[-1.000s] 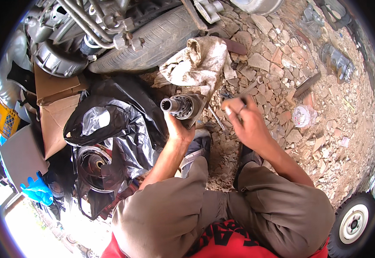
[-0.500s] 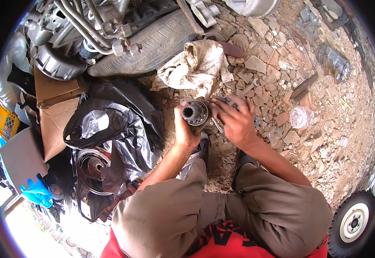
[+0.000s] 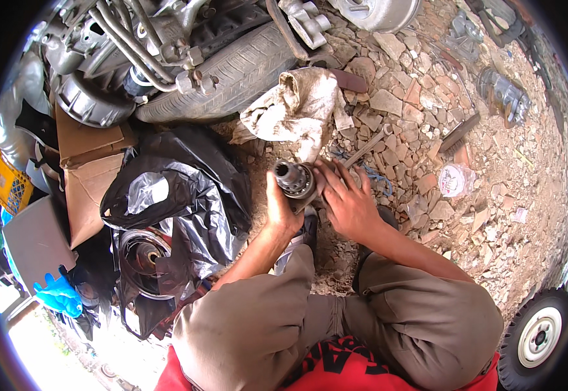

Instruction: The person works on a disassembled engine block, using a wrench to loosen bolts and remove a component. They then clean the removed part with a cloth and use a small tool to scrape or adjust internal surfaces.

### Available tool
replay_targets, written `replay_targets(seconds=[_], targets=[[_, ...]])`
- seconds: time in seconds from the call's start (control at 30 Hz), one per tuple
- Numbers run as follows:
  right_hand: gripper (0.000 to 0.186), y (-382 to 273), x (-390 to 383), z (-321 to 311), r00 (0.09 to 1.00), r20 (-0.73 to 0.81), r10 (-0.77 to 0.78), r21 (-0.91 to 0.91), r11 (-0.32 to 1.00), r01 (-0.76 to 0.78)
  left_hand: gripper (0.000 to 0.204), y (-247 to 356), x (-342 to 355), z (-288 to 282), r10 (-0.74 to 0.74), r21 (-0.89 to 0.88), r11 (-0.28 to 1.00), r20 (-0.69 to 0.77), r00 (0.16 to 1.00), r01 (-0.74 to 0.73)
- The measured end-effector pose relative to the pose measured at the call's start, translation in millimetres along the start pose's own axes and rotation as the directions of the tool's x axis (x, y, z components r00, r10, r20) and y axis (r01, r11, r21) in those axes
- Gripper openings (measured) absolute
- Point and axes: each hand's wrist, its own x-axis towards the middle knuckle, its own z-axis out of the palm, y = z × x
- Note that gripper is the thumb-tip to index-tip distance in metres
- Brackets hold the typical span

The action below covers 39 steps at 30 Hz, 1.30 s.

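Note:
A greasy round metal shaft part with a bearing ring (image 3: 295,179) stands upright on the stony ground between my knees. My left hand (image 3: 280,212) grips its left side from below. My right hand (image 3: 348,199) wraps its right side, fingers spread over the body of the part. A dirty crumpled rag (image 3: 297,111) lies just behind the part, touching or nearly touching it. A thin metal rod (image 3: 369,144) lies on the stones just beyond my right hand.
A worn tyre (image 3: 232,72) and engine parts (image 3: 134,39) fill the back left. Black plastic sheeting (image 3: 179,195), a cardboard box (image 3: 88,163) and a round metal disc (image 3: 144,257) lie at left. A small clear jar (image 3: 455,179) sits right; a wheel (image 3: 537,335) at lower right.
My right hand has come from the ground at the right onto the metal part. The part has been turned more upright and brought closer to me.

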Motion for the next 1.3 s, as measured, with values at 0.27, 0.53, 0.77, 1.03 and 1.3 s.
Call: replay_targets(seconds=[0.27, 0.53, 0.77, 1.03, 1.3], targets=[[0.068, -0.4, -8.2, -0.7, 0.999, 0.035, -0.040, -0.019, 0.999, 0.041, 0.057, 8.5, 0.8, 1.6, 0.071, -0.006, 0.997, 0.138, 0.988, -0.071], [0.069, -3.1, -7.5, -3.4, 0.997, 0.012, -0.072, 0.035, 0.997, 0.072, 0.058, 20.9, -2.8, 3.8, 0.100, 0.043, 0.993, 0.154, 0.983, -0.108], [0.076, -3.9, 0.6, -6.2, 1.000, 0.017, -0.026, 0.043, 0.999, 0.025, 0.048, 15.5, 3.9, -4.0, 0.112, 0.095, 0.988, 0.127, 0.986, -0.125], [0.071, -5.2, 5.8, -8.0, 0.999, 0.036, -0.025, 0.057, 0.998, 0.023, 0.047, 15.8, 4.0, -4.9, 0.127, 0.069, 0.989, 0.097, 0.987, -0.134], [0.043, -3.6, 1.2, -7.1, 0.991, -0.061, -0.117, 0.052, 0.991, 0.120, 0.051, 30.4, -0.3, 4.6, 0.181, 0.065, 0.979, 0.186, 0.966, -0.196]])
